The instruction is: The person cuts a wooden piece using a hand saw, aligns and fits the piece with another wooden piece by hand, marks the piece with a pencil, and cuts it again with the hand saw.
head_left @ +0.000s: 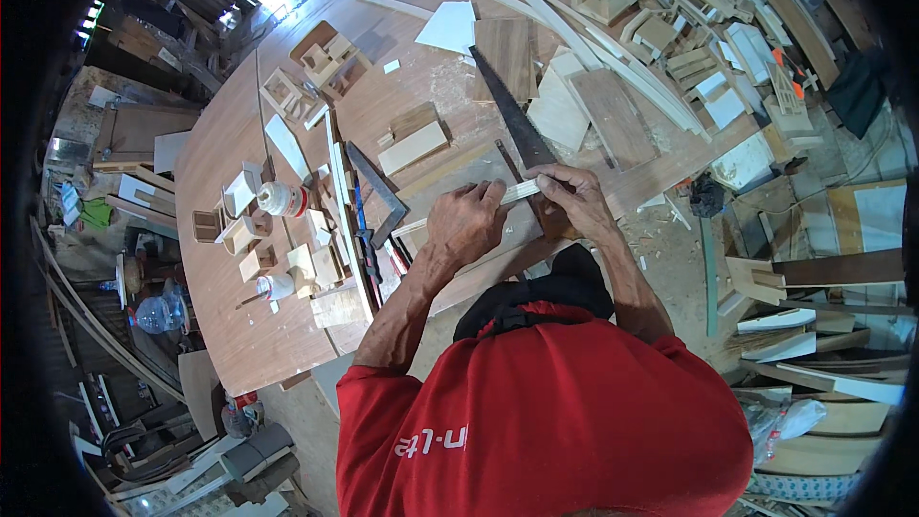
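Observation:
My left hand [464, 222] has its fingers closed on a narrow pale wood strip [517, 195], which lies across a grey board [442, 170] near the table's front edge. My right hand [574, 201] pinches the same strip toward its right end. A dark handsaw [507, 101] lies behind and under that end, its blade pointing away from me; its brown handle is partly hidden by my right hand. To the left of my hands are a metal square [369, 187] and a long upright-edged pale strip [344, 193].
The wooden table [225, 306] holds a glue bottle [280, 199], a jar [275, 287], small wooden boxes [320, 57], boards [613, 115], long strips [593, 38] and piled offcuts at the back right. Stacked boards [818, 373] are on the floor at my right.

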### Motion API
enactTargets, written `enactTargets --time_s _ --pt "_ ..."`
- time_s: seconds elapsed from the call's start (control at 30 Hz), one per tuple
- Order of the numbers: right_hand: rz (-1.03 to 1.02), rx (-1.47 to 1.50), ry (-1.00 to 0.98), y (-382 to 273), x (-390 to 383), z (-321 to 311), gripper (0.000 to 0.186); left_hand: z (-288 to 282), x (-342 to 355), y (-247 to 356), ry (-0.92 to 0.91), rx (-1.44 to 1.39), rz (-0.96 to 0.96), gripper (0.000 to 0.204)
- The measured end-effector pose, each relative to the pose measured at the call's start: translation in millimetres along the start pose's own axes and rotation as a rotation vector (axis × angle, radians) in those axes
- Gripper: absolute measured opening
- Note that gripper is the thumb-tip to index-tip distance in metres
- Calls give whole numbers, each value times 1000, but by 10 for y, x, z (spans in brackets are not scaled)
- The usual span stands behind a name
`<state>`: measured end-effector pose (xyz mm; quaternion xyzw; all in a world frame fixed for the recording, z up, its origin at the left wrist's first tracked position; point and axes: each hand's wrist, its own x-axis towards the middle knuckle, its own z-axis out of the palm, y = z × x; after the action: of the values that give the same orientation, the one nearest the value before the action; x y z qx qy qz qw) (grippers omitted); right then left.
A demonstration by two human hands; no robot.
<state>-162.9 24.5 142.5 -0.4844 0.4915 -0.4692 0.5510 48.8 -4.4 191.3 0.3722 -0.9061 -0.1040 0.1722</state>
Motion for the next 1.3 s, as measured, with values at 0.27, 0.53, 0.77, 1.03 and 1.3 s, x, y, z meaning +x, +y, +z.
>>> enactTargets --time_s 0.27,0.53,0.77,1.03,1.3 --pt "27 9 -40 -21 -4 -58 23 84 -23 -51 65 -136 0 26" --pt "-277 -95 -66 -95 -66 14 31 52 -37 -129 -23 -312 -152 19" --pt "-341 -205 -53 -71 -78 -10 37 86 -64 -160 -109 -582 -289 17" --pt "-354 -229 58 7 -154 -188 32 104 -95 -183 -101 -613 -296 16" --pt "-268 -424 -117 -165 -57 -36 36 -17 -42 -129 -151 -447 -169 11"
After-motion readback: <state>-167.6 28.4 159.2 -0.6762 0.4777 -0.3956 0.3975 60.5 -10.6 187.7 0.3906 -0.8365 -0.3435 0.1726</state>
